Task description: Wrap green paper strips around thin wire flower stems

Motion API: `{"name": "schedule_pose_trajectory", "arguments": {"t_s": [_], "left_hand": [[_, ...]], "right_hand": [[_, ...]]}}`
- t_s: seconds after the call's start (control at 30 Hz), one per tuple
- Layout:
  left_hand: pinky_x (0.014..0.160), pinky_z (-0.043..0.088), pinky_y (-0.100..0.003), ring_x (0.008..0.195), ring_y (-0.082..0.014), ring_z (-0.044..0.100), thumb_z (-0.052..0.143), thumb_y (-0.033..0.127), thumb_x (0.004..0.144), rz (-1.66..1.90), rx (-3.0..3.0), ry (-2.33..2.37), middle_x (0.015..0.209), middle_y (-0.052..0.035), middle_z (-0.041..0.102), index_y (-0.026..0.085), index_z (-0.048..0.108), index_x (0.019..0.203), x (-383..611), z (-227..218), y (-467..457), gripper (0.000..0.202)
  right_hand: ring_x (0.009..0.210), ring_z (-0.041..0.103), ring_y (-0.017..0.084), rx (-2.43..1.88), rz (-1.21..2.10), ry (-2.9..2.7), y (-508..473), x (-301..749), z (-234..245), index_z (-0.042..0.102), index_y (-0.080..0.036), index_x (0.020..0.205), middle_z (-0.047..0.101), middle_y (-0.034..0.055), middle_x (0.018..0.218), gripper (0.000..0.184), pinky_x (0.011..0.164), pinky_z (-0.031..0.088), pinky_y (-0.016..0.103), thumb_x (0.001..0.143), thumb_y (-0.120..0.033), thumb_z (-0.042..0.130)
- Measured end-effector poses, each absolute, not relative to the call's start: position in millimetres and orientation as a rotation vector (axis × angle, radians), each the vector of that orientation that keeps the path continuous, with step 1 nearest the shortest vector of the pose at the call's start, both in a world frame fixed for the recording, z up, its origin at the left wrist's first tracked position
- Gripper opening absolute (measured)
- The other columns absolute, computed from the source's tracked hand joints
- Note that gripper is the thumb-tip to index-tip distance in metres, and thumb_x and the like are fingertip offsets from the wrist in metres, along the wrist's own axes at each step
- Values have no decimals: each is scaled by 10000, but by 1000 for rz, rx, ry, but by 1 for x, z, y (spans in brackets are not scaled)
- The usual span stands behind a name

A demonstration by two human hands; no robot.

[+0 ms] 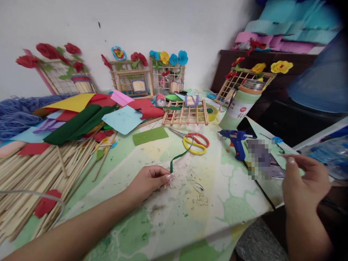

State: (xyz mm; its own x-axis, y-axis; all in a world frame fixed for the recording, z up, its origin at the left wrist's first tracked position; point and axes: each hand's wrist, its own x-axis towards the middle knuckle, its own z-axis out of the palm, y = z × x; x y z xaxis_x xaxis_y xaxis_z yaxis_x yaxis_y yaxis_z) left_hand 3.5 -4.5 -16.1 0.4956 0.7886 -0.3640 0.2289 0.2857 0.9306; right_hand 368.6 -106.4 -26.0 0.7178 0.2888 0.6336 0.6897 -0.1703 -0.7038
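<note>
My left hand [150, 180] rests on the table with its fingers pinched on a narrow dark green strip [179, 156] that curves up and to the right toward the scissors [194, 142]. My right hand [304, 179] hovers off the table's right edge, fingers loosely curled, thumb and forefinger extended near a blurred flat item [261, 159]; whether it holds anything is unclear. A blue glue gun [237, 140] lies between the scissors and my right hand.
A pile of wooden sticks [35, 170] and coloured felt sheets [81, 121] fill the left. A green felt rectangle [150, 135], a stick lattice [186, 113], a pale green jar [240, 105] and flower-decorated stick frames [148, 74] stand farther back against the wall.
</note>
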Motion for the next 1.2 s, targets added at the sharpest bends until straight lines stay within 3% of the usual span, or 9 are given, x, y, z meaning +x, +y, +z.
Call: {"name": "schedule_pose_trajectory", "arguments": {"t_s": [0.1, 0.17, 0.3, 0.43, 0.6, 0.77, 1.03, 1.2], "left_hand": [[537, 358, -208, 535, -77, 467, 714, 422, 667, 605, 1256, 1065, 627, -13, 631, 140, 647, 711, 3, -16, -9, 294], [547, 376, -206, 561, -86, 495, 718, 415, 668, 710, 1275, 1087, 641, -12, 636, 145, 653, 715, 3, -15, -11, 282], [639, 433, -212, 672, -112, 562, 720, 373, 680, 893, 1371, 1075, 705, -12, 656, 161, 672, 704, 0, -13, -14, 218], [695, 444, -220, 740, -129, 578, 722, 371, 678, 985, 1418, 1161, 781, -13, 670, 171, 682, 730, -5, -13, -11, 211], [658, 426, -225, 695, -128, 556, 648, 421, 750, 930, 1503, 1281, 736, -13, 657, 170, 675, 739, -8, -19, -4, 252], [647, 418, -235, 673, -132, 550, 613, 374, 760, 857, 1635, 1315, 722, -18, 657, 168, 672, 708, -4, -22, -3, 220], [650, 429, -236, 670, -133, 562, 652, 376, 714, 804, 1509, 1223, 698, -16, 665, 160, 681, 687, 0, -17, -1, 219], [708, 434, -233, 714, -127, 568, 689, 425, 708, 719, 1367, 1132, 740, -22, 688, 159, 715, 765, 1, -21, 2, 273]], "right_hand": [[697, 640, 206, -1510, 174, -1143, -105, 305, -1, 634, -228, 914, 655, 46, 733, 180, 710, 518, 383, 785, -352, 614], [768, 653, 198, -1448, 671, -1481, -93, 262, 11, 653, -238, 950, 688, 58, 836, 196, 717, 528, 356, 801, -358, 607], [770, 603, 153, -1251, 1202, -1699, -52, 194, 11, 650, -224, 1047, 646, 63, 1012, 339, 693, 507, 303, 766, -416, 651], [637, 496, 116, -1146, 1328, -1517, -13, 156, -15, 659, -193, 828, 569, 5, 773, 330, 583, 415, 264, 681, -482, 720], [661, 516, 129, -1034, 1431, -1204, 4, 147, -34, 667, -194, 818, 571, 9, 802, 342, 621, 416, 293, 633, -467, 756], [698, 520, 120, -1022, 1378, -1149, 5, 153, -31, 665, -189, 579, 546, -6, 761, 243, 656, 411, 280, 523, -346, 841], [732, 517, 116, -961, 1449, -1024, 2, 157, -29, 717, -210, 559, 532, -10, 769, 151, 723, 395, 298, 541, -300, 837], [737, 492, 114, -918, 1429, -983, 1, 161, -28, 713, -208, 558, 527, -8, 776, 135, 738, 376, 296, 576, -286, 821]]}}
